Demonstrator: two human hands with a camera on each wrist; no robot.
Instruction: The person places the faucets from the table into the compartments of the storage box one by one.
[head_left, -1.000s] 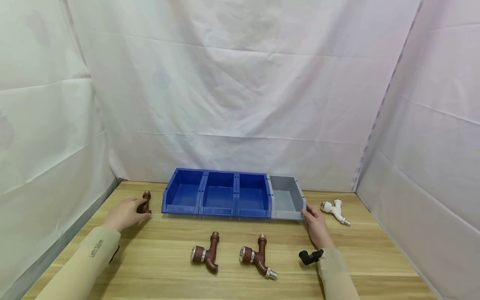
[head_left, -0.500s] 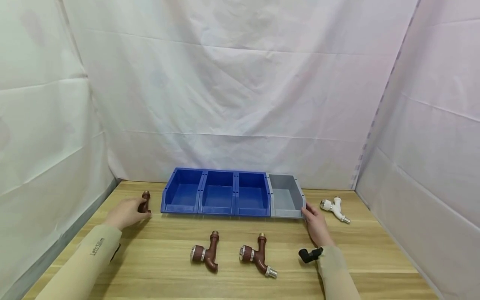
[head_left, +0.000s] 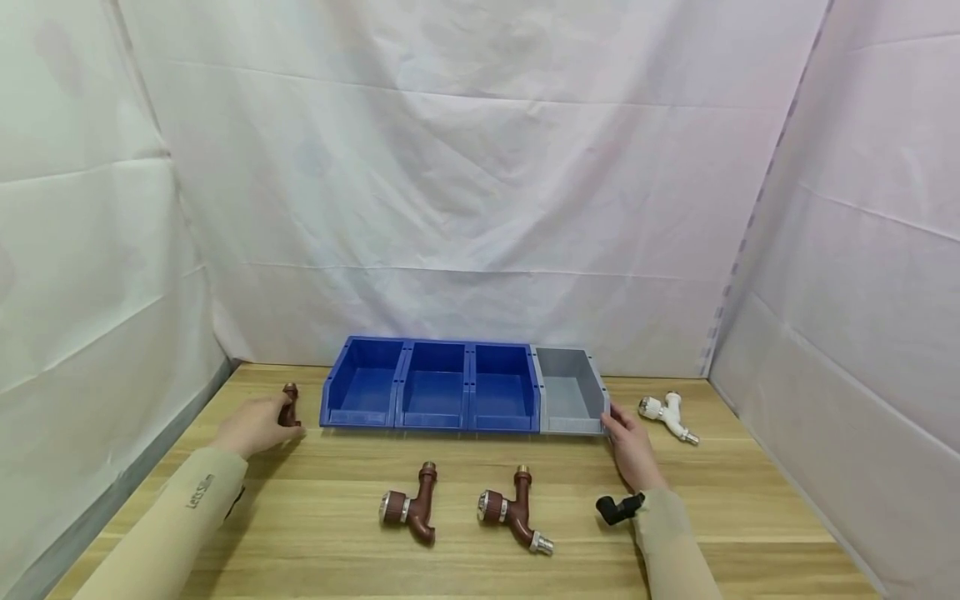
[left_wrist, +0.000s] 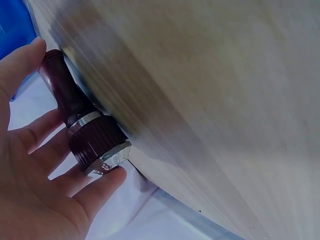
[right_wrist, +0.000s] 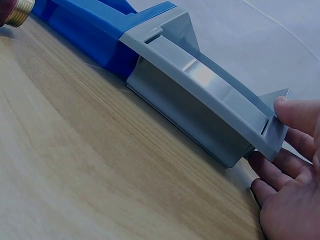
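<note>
At the left of the table, my left hand point(head_left: 255, 425) holds a brown faucet point(head_left: 290, 408). In the left wrist view its thumb touches one end of the faucet body, and the fingers curve about the ribbed knob point(left_wrist: 97, 140) with its silvery cap. Over on the right, my right hand point(head_left: 633, 450) grips the front right corner of the grey bin point(head_left: 573, 425). The right wrist view has the thumb on the corner of that bin's rim and the fingers bent below. Three blue bins point(head_left: 431, 421) stand in a row against the grey one.
Two more brown faucets lie nearer the front, one without a metal nozzle point(head_left: 422, 508) and one with a nozzle point(head_left: 519, 512). A white faucet point(head_left: 671, 417) lies right of the bins. White cloth point(head_left: 450, 208) hangs behind and along both sides of the wooden table point(head_left: 337, 558).
</note>
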